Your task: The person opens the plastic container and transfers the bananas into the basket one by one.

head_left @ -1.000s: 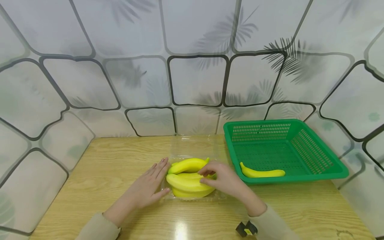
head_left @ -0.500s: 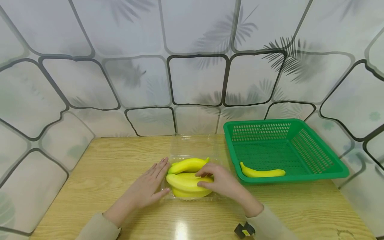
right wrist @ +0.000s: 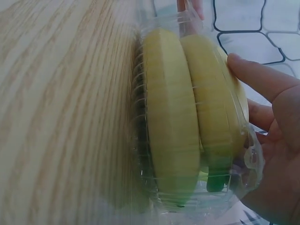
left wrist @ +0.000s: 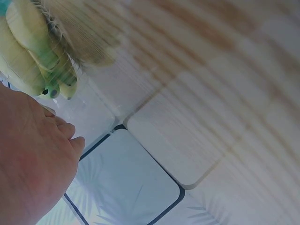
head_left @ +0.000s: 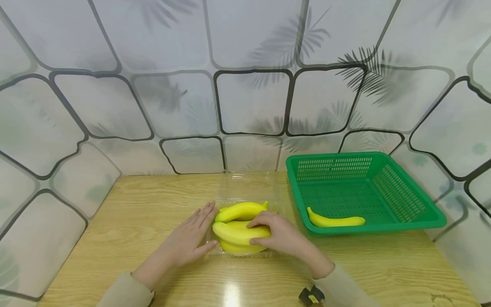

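Several yellow bananas (head_left: 234, 233) lie stacked in a clear plastic clamshell box, its lid (head_left: 248, 187) folded back toward the wall. My right hand (head_left: 281, 236) holds the upper front banana by its right end, fingers curled over the far side and thumb on the near side. In the right wrist view the thumb lies against an upper banana (right wrist: 213, 93), above the box's ribbed side. My left hand (head_left: 188, 238) rests flat at the box's left side, fingers extended. The left wrist view shows the back of that hand (left wrist: 37, 159) beside green-tipped bananas (left wrist: 18, 56).
A green plastic basket (head_left: 360, 230) with slotted walls stands right of the box, close to it. One banana (head_left: 335, 221) lies inside along its front wall. Behind the wooden table (head_left: 153, 204) rises a patterned wall (head_left: 249, 102).
My right hand has shifted slightly left along the upper front banana, its fingers and thumb now further over it. The left hand and the basket stay put.
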A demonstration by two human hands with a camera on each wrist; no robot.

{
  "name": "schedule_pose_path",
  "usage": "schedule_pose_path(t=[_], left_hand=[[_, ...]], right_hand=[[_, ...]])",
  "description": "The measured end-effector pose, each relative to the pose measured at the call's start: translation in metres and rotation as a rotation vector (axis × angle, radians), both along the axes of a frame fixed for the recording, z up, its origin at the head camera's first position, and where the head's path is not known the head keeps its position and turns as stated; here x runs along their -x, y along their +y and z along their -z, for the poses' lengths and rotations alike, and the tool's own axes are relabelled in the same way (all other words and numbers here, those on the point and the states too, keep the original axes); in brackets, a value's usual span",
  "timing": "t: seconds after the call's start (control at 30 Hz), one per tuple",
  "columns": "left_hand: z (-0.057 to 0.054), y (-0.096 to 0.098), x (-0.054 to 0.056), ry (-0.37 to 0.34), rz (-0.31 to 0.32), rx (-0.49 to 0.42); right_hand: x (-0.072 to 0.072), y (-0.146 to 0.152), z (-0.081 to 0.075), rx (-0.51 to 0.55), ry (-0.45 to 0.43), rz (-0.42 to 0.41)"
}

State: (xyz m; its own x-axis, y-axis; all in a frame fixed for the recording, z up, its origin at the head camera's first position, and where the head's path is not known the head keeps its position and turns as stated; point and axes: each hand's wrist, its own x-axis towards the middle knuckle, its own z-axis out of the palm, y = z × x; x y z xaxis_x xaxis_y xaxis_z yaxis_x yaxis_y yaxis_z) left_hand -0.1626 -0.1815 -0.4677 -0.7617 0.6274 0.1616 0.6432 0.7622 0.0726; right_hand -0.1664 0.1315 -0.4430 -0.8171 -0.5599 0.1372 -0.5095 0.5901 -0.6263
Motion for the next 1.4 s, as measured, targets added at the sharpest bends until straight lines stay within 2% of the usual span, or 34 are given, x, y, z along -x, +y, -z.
schedule_pose_path(t=[0.43, 1.4], left_hand=[[0.0000, 0.0000, -0.0009, -0.007, 0.001, 0.003], [-0.0006, -0.0004, -0.0006, 0.008, 0.002, -0.003]], right_hand=[[-0.0003, -0.0028, 0.0077, -0.022, 0.008, -0.012], [-0.0035, -0.0050, 0.0071, -0.029, 0.017, -0.003]])
